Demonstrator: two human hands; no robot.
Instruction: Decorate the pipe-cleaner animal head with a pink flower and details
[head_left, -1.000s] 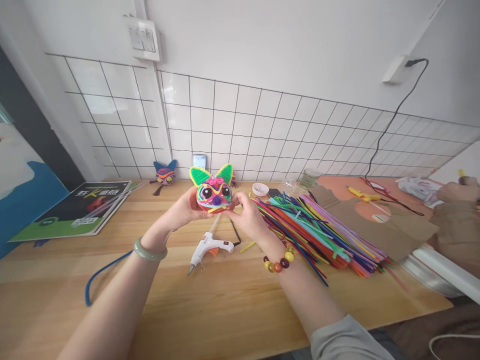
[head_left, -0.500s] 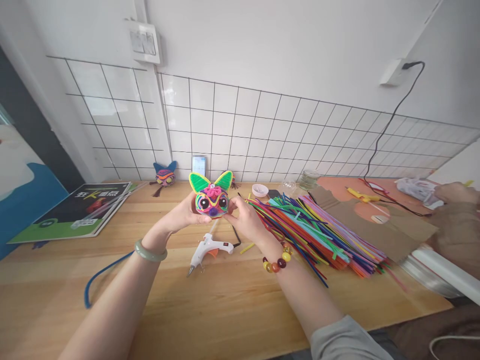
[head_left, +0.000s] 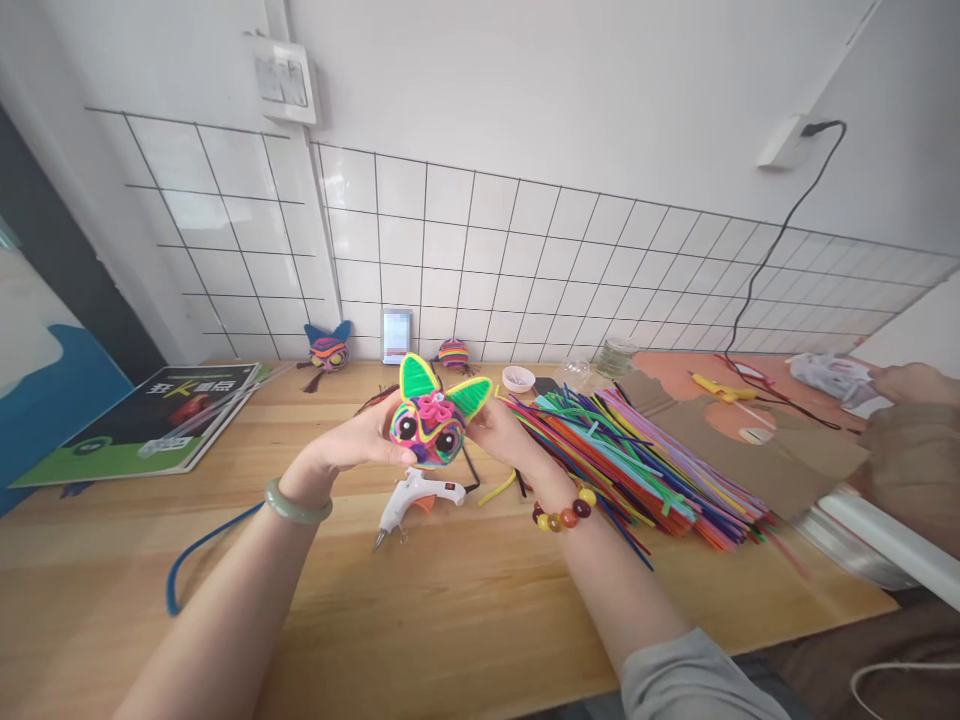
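Observation:
Between my two hands is a colourful pipe-cleaner animal head [head_left: 427, 430], with green yellow-edged ears, big black-and-white eyes and a pink flower on its brow. It tilts down to the right. My left hand [head_left: 367, 435] grips its left side, thumb along the lower front. On the far side, my right hand [head_left: 499, 432] is closed at the head's right, its fingertips hidden behind the ear. Just below lies a white glue gun [head_left: 420, 497] on the wooden table [head_left: 420, 620], nozzle pointing down-left.
A bundle of coloured pipe cleaners [head_left: 622, 450] covers the right side, beside cardboard [head_left: 795, 450] and a yellow glue gun [head_left: 724, 388]. At the back stand a blue-eared head [head_left: 328, 350], a phone [head_left: 396, 336] and a striped ball [head_left: 453, 353]. A book [head_left: 165, 410] lies left. Another person's arm [head_left: 911, 450] shows right.
The animal head has come slightly lower and tipped clockwise, its right ear now leaning outward. My right hand has shifted right and partly behind it. The striped ball at the back has come into view.

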